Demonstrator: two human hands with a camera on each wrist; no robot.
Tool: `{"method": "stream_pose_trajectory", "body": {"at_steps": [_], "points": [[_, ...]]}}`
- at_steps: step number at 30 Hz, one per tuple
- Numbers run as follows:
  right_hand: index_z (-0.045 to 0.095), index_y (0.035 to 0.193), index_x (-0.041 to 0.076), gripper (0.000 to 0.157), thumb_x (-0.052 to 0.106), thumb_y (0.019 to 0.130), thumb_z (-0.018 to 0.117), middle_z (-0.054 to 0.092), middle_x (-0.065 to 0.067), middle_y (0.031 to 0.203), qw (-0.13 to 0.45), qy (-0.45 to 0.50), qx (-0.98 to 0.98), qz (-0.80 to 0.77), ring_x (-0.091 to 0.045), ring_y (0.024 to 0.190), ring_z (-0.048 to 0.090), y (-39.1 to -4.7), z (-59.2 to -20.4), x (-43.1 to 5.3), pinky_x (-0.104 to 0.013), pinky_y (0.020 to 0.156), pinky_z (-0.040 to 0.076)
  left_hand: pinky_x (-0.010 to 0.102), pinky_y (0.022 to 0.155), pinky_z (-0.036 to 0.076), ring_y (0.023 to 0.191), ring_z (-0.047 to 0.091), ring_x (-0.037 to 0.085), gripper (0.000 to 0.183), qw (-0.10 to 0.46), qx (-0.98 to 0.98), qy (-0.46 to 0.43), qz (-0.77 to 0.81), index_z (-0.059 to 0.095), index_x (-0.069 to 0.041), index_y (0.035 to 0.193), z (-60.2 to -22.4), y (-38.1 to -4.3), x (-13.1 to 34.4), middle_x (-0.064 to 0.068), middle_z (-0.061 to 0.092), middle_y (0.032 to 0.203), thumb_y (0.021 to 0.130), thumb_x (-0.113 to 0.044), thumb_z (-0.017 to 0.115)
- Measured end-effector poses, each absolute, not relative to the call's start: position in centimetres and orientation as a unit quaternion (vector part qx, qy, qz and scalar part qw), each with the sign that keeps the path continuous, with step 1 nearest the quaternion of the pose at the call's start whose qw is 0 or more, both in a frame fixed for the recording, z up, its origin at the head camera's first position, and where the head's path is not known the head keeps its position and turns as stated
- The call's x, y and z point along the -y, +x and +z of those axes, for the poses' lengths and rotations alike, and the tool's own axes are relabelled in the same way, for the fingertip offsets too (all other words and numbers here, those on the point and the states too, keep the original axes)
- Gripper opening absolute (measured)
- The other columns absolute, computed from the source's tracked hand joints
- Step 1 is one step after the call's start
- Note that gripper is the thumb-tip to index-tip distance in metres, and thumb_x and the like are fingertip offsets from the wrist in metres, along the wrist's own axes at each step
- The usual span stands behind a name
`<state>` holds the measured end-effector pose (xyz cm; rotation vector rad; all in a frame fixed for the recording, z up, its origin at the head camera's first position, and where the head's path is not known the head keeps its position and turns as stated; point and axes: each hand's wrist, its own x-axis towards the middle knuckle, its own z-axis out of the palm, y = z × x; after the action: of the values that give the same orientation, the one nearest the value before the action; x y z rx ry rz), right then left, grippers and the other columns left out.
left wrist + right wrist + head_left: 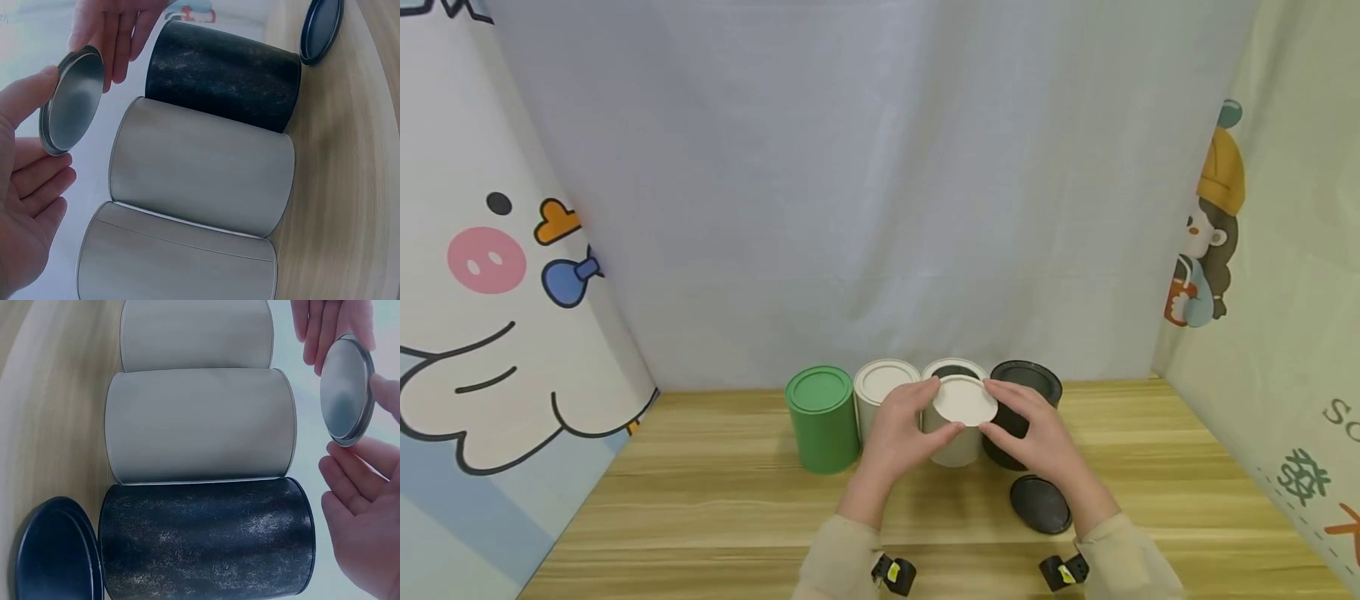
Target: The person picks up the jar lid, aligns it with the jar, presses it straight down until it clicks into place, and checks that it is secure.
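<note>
Plainly faced a pale cloth behind the far edge of the wooden bench. Found upright along that edge, left to right, a green can, a lidded white can, an open white can and a black can. Saw the last three side by side, seemingly touching; could not tell the state of the black can's top, too dark to read. Noted the left hand and right hand facing each other over the bench's middle. Spotted a black lid nearer the front edge, just before the black can. Found the white lid raised between both hands, above the can tops and apart from them, metallic underside downward; pinched by its rim between thumb and forefinger on either side, remaining fingers nearly straight.

Judged a drop the chief risk, from fingertip-only hold on a thin rim. Also reckoned possible a tilt, from uneven height between the hands, or a knock against neighbouring cans, from fingers passing too low.
</note>
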<state>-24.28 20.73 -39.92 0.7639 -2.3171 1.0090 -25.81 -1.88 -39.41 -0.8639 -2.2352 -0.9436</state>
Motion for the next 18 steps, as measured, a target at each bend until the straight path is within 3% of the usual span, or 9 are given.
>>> {"method": "stream_pose_trajectory", "body": {"at_steps": [10, 18], "points": [[0.062, 0.129, -0.007, 0.049, 0.006, 0.084, 0.077, 0.060, -0.024, 0.130, 0.264, 0.246, 0.871, 0.333, -0.045, 0.121, 0.053, -26.2, -39.3, -20.5, -0.061, 0.098, 0.043, 0.041, 0.101, 0.047, 0.116, 0.060, 0.032, 0.059, 0.289, 0.851, -0.268, -0.348, 0.064, 0.004, 0.128, -39.5, -27.1, 0.7, 0.017, 0.065, 0.126, 0.084, -0.030, 0.080], [0.059, 0.132, -0.008, 0.046, 0.007, 0.090, 0.071, 0.058, -0.025, 0.132, 0.233, 0.219, 0.890, 0.325, -0.045, 0.124, 0.049, -27.1, -38.9, -20.3, -0.059, 0.100, 0.043, 0.041, 0.101, 0.048, 0.115, 0.061, 0.032, 0.055, 0.304, 0.856, -0.251, -0.333, 0.065, 0.004, 0.127, -39.8, -27.9, 0.2, 0.018, 0.065, 0.125, 0.085, -0.029, 0.079]]}}
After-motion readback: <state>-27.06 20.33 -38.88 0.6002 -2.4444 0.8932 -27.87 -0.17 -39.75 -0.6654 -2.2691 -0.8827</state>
